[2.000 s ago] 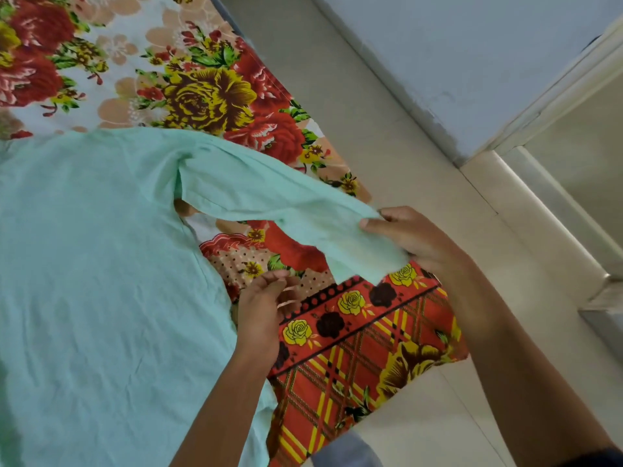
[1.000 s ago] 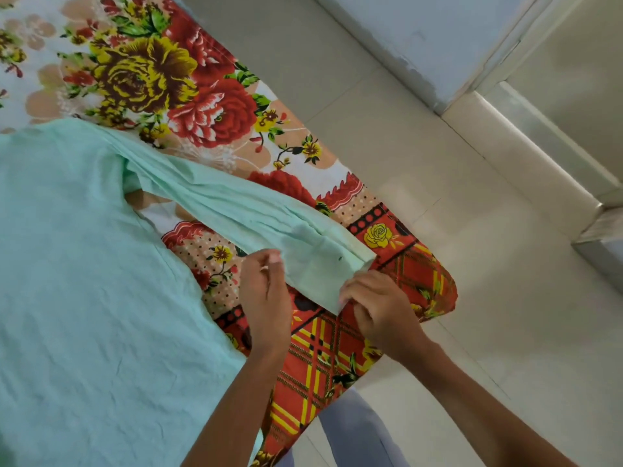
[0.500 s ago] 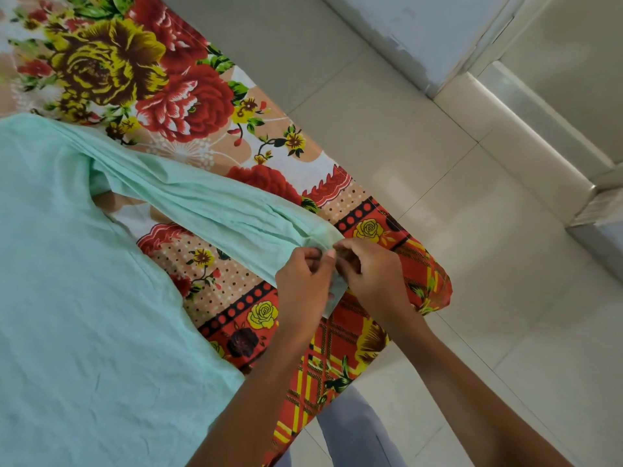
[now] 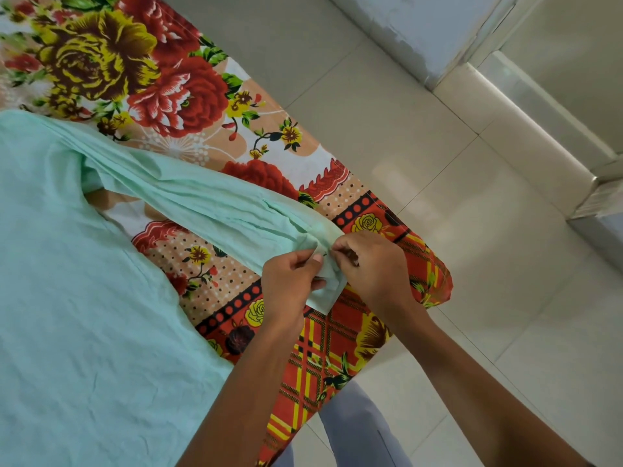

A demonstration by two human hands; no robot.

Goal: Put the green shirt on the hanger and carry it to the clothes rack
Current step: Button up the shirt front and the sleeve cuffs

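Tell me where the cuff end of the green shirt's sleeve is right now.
In the head view, the sleeve cuff sits centre-right, pinched between the left hand and right hand, above the floral bedsheet near its corner.

I see a bed under a floral sheet of red and yellow roses, its near corner turning to an orange plaid border. Right of the bed lies pale glossy tile floor. Beyond the floor rises a blue-grey wall, with a raised pale threshold beside it.
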